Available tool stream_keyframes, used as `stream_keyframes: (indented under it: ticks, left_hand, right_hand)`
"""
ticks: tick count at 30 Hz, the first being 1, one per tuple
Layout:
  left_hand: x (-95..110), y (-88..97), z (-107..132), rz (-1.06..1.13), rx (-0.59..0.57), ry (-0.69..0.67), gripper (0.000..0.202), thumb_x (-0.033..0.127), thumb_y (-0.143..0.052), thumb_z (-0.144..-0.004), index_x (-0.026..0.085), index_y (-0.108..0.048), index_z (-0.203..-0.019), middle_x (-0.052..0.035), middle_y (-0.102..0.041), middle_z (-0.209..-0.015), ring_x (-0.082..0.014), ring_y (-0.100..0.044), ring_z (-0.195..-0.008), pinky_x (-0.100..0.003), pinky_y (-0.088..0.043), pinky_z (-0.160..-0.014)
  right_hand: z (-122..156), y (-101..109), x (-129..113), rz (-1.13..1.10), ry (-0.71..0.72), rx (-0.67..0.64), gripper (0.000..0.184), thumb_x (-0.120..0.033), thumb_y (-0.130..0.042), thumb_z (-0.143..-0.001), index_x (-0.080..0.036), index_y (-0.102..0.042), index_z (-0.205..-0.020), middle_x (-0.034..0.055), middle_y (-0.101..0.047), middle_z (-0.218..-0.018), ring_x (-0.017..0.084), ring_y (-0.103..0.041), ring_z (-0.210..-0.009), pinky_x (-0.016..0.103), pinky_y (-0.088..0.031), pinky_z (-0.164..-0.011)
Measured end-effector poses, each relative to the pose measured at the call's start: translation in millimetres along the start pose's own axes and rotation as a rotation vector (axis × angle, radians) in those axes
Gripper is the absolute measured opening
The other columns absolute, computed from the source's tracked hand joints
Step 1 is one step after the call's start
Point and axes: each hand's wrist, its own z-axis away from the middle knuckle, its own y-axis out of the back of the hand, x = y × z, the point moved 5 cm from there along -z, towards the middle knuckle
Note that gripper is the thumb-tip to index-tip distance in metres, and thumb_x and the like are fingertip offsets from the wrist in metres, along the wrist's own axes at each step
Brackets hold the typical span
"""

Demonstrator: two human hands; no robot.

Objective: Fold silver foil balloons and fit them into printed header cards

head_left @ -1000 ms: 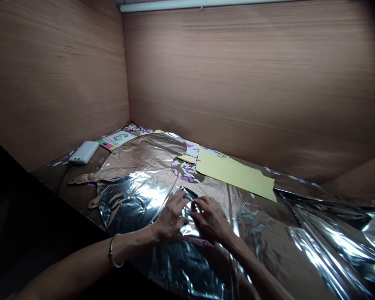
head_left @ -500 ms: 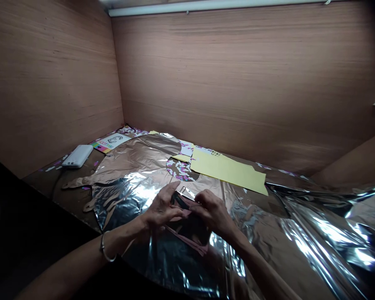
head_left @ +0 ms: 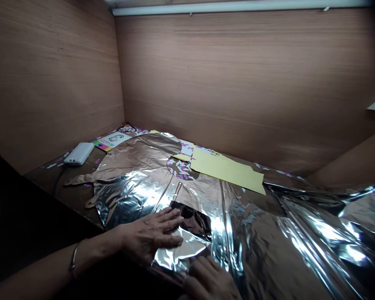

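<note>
A flat rose-gold foil balloon (head_left: 143,162) lies spread over the desk, its shiny surface creased. A folded-over flap of the foil (head_left: 187,237) sits near the front edge. My left hand (head_left: 150,237) lies flat on the foil just left of that flap, fingers stretched out and pressing down. My right hand (head_left: 209,281) rests low at the front edge, fingers flat on the foil below the flap; only its back shows.
More crumpled silver foil (head_left: 325,241) spreads to the right. A yellow paper sheet (head_left: 228,171) lies behind the foil. A white power bank (head_left: 79,153) and a printed card (head_left: 112,141) sit at the back left. Wooden walls enclose the desk on the left and behind.
Both hands were pinching and folding a foil flap at the middle. Now the flap lies folded, the left hand is flat beside it, and the right hand has slid down to the front edge.
</note>
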Motion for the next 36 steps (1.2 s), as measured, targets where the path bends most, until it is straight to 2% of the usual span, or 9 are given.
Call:
stream_keyframes:
  ticks: [4, 6, 9, 12, 19, 26, 29, 33, 36]
  left_hand:
    - [-3, -3.8, -5, -0.014, -0.100, 0.036, 0.079, 0.054, -0.067, -0.061, 0.023, -0.041, -0.129, -0.0168, -0.026, -0.142, -0.0425, -0.011, -0.131, -0.059, -0.003, -0.102]
    - [-4, -3.1, -6, -0.017, -0.111, 0.045, 0.080, 0.055, -0.067, -0.061, 0.022, -0.041, -0.129, -0.0187, -0.026, -0.142, -0.0439, -0.012, -0.130, -0.061, -0.003, -0.101]
    - [-6, -5.2, -7, -0.013, -0.178, 0.068, 0.086, 0.057, -0.067, -0.060, 0.021, -0.036, -0.133, -0.0224, -0.022, -0.143, -0.0460, -0.008, -0.130, -0.064, -0.004, -0.099]
    - [-9, -8.7, -7, -0.020, -0.226, 0.061, 0.091, 0.058, -0.066, -0.060, 0.022, -0.031, -0.136, -0.0229, -0.019, -0.143, -0.0466, -0.006, -0.130, -0.066, -0.005, -0.097]
    - [-8, -7.1, -6, -0.022, -0.165, 0.058, 0.084, 0.056, -0.063, -0.065, 0.026, -0.031, -0.135, -0.0175, -0.023, -0.144, -0.0421, -0.010, -0.131, -0.063, -0.008, -0.099]
    - [-4, -4.6, -6, -0.073, -0.132, 0.076, 0.080, 0.053, -0.066, -0.064, 0.024, -0.036, -0.133, -0.0165, -0.028, -0.142, -0.0425, -0.014, -0.130, -0.062, -0.010, -0.100]
    - [-4, -4.7, -7, -0.074, -0.122, 0.075, 0.082, 0.055, -0.065, -0.064, 0.024, -0.035, -0.134, -0.0171, -0.027, -0.142, -0.0431, -0.015, -0.130, -0.063, -0.011, -0.099]
    - [-5, -6.3, -6, -0.081, -0.110, 0.072, 0.084, 0.053, -0.067, -0.063, 0.026, -0.033, -0.135, -0.0165, -0.028, -0.142, -0.0423, -0.015, -0.130, -0.063, -0.011, -0.099]
    - [-6, -8.0, -5, -0.067, -0.124, 0.062, 0.085, 0.051, -0.068, -0.063, 0.027, -0.031, -0.136, -0.0160, -0.025, -0.143, -0.0419, -0.013, -0.131, -0.063, -0.011, -0.099]
  right_hand:
    - [-20, 7, 68, -0.204, -0.455, -0.066, 0.019, -0.024, -0.040, -0.087, -0.019, -0.058, -0.090, 0.0077, -0.059, -0.089, 0.018, -0.057, -0.078, 0.029, -0.044, -0.065]
    - [-25, -9, 116, -0.270, -0.763, -0.221, 0.020, -0.028, -0.045, -0.085, -0.019, -0.057, -0.097, 0.0082, -0.058, -0.101, 0.020, -0.055, -0.089, 0.032, -0.044, -0.075]
    - [-38, -40, 172, -0.306, -0.886, -0.308, 0.022, -0.026, -0.052, -0.081, -0.015, -0.059, -0.099, 0.0097, -0.058, -0.103, 0.021, -0.057, -0.089, 0.032, -0.044, -0.076]
    - [-46, -75, 202, -0.381, -0.926, -0.419, 0.020, -0.031, -0.058, -0.081, -0.013, -0.060, -0.089, 0.0046, -0.062, -0.085, 0.017, -0.059, -0.078, 0.029, -0.046, -0.071]
    - [-50, -98, 210, -0.465, -1.008, -0.531, 0.025, -0.035, -0.054, -0.086, -0.012, -0.057, -0.077, -0.0020, -0.057, -0.071, 0.009, -0.054, -0.060, 0.025, -0.047, -0.058]
    - [-56, -85, 200, -0.651, -0.995, -0.355, 0.017, -0.024, -0.060, -0.078, -0.014, -0.052, -0.067, -0.0043, -0.052, -0.063, 0.009, -0.051, -0.059, 0.024, -0.043, -0.059]
    - [-58, -78, 198, -0.732, -0.996, -0.283, 0.011, -0.023, -0.061, -0.069, -0.014, -0.055, -0.075, -0.0017, -0.057, -0.067, 0.013, -0.055, -0.067, 0.025, -0.043, -0.064]
    - [-61, -75, 193, -0.808, -0.967, -0.258, 0.048, -0.026, -0.064, -0.059, -0.015, -0.056, -0.105, 0.0024, -0.064, -0.077, 0.018, -0.059, -0.074, 0.029, -0.045, -0.065]
    - [-63, -75, 189, -0.799, -0.894, -0.250, 0.034, -0.028, -0.060, -0.059, -0.015, -0.062, -0.091, 0.0038, -0.063, -0.077, 0.020, -0.059, -0.073, 0.030, -0.046, -0.065]
